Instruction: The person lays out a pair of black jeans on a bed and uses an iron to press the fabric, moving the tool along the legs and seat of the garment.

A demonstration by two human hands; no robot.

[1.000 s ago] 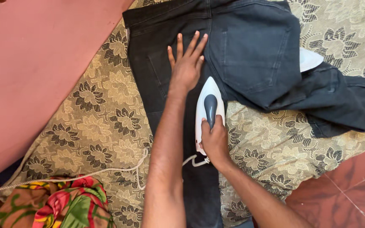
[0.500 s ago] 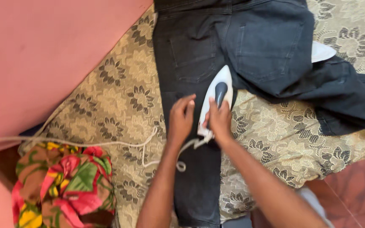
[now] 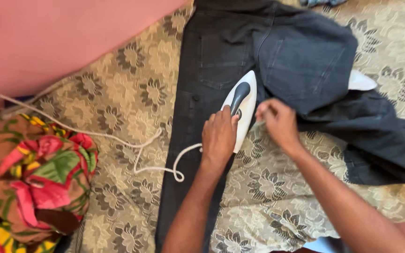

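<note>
Dark grey jeans (image 3: 221, 51) lie spread on a beige floral cloth (image 3: 132, 93), one leg running down toward me and the other folded over to the right. A white iron (image 3: 248, 89) with a grey handle rests on the near leg, tip pointing away. My left hand (image 3: 219, 138) is closed on the rear of the iron's handle. My right hand (image 3: 280, 124) is just right of the iron with curled fingers at the folded denim's edge; whether it pinches the fabric is unclear.
The iron's white braided cord (image 3: 155, 140) loops left across the cloth. A bundle of red, green and yellow fabric (image 3: 33, 173) sits at the lower left. A pink wall (image 3: 48, 42) borders the upper left. Something white (image 3: 362, 80) pokes out from under the folded jeans.
My right hand let go of the iron and moved right to the denim's edge. My left hand left the jeans and took the handle. The view shifted right.
</note>
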